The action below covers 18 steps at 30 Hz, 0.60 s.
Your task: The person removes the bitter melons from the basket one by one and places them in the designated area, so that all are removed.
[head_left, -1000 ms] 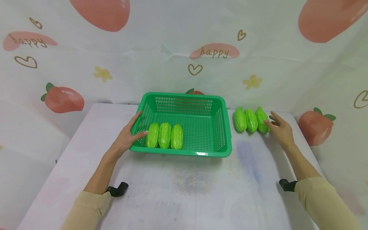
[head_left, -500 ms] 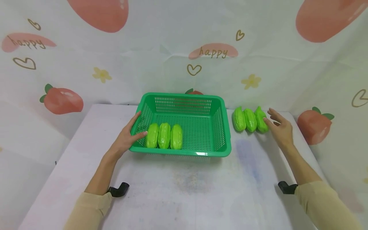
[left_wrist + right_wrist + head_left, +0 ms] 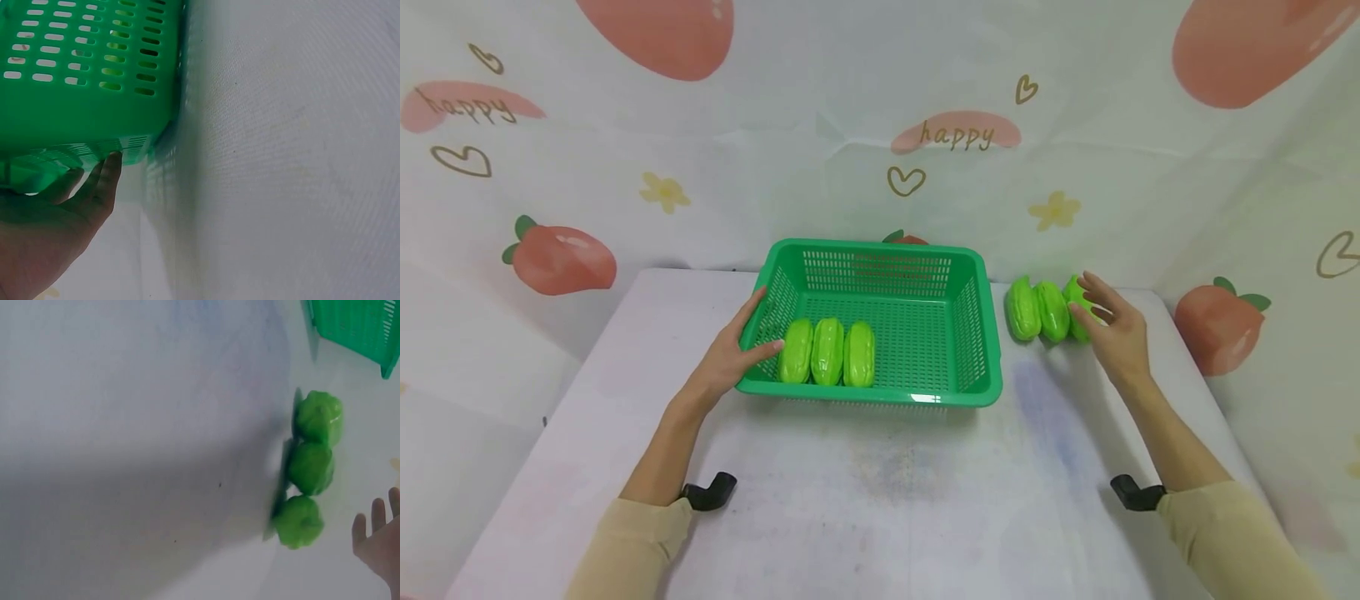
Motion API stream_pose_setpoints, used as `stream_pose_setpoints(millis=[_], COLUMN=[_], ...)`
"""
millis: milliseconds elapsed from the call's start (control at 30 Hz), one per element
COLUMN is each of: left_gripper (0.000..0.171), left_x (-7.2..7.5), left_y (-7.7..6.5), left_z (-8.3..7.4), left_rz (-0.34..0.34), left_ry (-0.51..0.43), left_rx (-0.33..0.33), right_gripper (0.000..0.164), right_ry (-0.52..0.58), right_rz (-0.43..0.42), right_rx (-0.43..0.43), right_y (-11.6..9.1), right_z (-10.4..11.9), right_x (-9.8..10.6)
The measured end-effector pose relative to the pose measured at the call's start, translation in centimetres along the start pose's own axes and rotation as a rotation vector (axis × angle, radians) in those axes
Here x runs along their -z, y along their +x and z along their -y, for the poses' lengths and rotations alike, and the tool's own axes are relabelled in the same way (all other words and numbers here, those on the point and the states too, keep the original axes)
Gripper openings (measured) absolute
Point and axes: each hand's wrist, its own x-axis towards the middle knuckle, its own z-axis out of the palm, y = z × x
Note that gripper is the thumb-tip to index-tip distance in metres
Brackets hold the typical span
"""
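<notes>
A green plastic basket stands on the table with three ridged, bright-green vegetables that look like bitter melons lying side by side in its front left. My left hand grips the basket's left side, thumb over the rim and fingers along the outer wall. Three more bitter melons lie in a row to the basket's right. Over the rightmost bitter melon is my right hand, fingers spread and holding nothing; it partly hides that one in the head view. In the right wrist view, this hand shows apart from the row.
The pale table reaches back to a hanging cloth printed with fruit, hearts and flowers. A black wrist mount sits below my left hand, another black mount below my right.
My right hand has shifted left and slightly up, from beside the rightmost bitter melon to over it. My left hand and the basket stay in place.
</notes>
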Motion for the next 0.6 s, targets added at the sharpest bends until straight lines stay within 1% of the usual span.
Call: stream_pose_setpoints(millis=[133, 333, 500, 600], left_gripper=[0.090, 0.089, 0.089, 0.089], left_x=[0.0, 0.0, -0.1, 0.0], left_y=[0.0, -0.1, -0.1, -0.1], left_z=[0.0, -0.1, 0.0, 0.0], left_rz=[0.001, -0.006, -0.005, -0.005], left_ry=[-0.005, -0.004, -0.002, -0.005], left_rx=[-0.001, -0.004, 0.000, -0.003], right_gripper=[0.050, 0.051, 0.054, 0.054], right_ry=[0.018, 0.046, 0.047, 0.042], right_rz=[0.020, 0.061, 0.101, 0.121], right_rx=[0.015, -0.003, -0.030, -0.024], right_y=[0.0, -0.2, -0.1, 0.0], right_z=[0.8, 1.7, 0.7, 0.1], right_x=[-0.5, -1.1, -1.8, -2.2])
